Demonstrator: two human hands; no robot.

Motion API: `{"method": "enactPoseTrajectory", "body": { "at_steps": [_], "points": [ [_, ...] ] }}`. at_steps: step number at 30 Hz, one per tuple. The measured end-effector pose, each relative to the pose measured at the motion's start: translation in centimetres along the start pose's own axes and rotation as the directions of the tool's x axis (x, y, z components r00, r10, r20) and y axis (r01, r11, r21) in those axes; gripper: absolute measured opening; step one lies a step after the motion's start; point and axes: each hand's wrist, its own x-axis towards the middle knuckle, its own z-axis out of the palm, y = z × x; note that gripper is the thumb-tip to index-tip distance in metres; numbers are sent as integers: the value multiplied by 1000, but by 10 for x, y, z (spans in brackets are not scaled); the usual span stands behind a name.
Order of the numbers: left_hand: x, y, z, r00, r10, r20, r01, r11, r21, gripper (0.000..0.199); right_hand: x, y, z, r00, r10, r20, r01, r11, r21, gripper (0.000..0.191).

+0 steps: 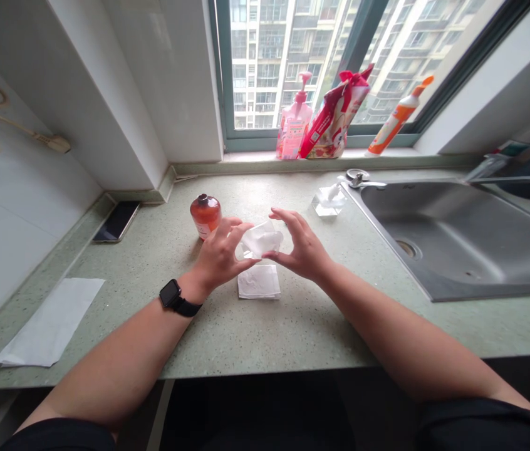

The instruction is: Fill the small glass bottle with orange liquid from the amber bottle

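A clear block with crumpled white tissue on it (265, 240) is between my hands near the middle of the counter. My left hand (220, 250), a black watch on its wrist, curls round the block's left side, thumb along the near edge. At the other side my right hand (300, 245) has thumb and fingers spread apart; its thumb tip is at the block's near right corner. Just below lies a folded stack of white tissue (259, 283). An amber bottle with an uncapped neck (205, 216) stands behind my left hand. Another clear block with tissue (329, 200) rests near the sink.
On the right is a steel sink (476, 232) with a faucet (519, 178). A phone (117, 222) and folded white paper (53, 322) lie at left. The windowsill bears a pink pump bottle (294, 128), a red bag (337, 119) and an orange-white bottle (399, 119).
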Motion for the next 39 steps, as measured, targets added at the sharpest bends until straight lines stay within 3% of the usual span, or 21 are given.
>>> {"method": "enactPoseTrajectory", "body": {
  "at_steps": [8,12,17,22,30,33,36,39],
  "points": [
    [1,-2,-2,998,-53,-28,52,997,-50,69,1,23,-6,989,84,-125,-96,991,-95,65],
    [1,-3,-2,997,-59,-48,56,997,-49,68,2,33,-13,986,108,-128,-116,992,-58,72],
    [1,-1,-1,999,-31,-39,30,999,-21,70,1,13,-9,998,57,-24,-56,998,19,83],
    [-1,-1,0,1000,10,-18,-10,1000,-5,71,0,2,0,995,61,-80,-60,998,11,88],
    [0,-5,1,999,-52,-8,52,998,-35,72,1,40,-13,978,120,-172,-130,991,-44,73],
    [0,-5,0,999,-50,-6,50,998,-37,70,1,40,-14,990,108,-91,-109,994,-9,80],
    [0,-3,0,999,-41,-8,41,999,-26,71,1,27,-10,996,84,5,-84,996,20,81],
    [-1,-1,0,999,-33,15,33,999,-22,73,0,12,-5,997,69,32,-71,996,49,83]
  ]
}}
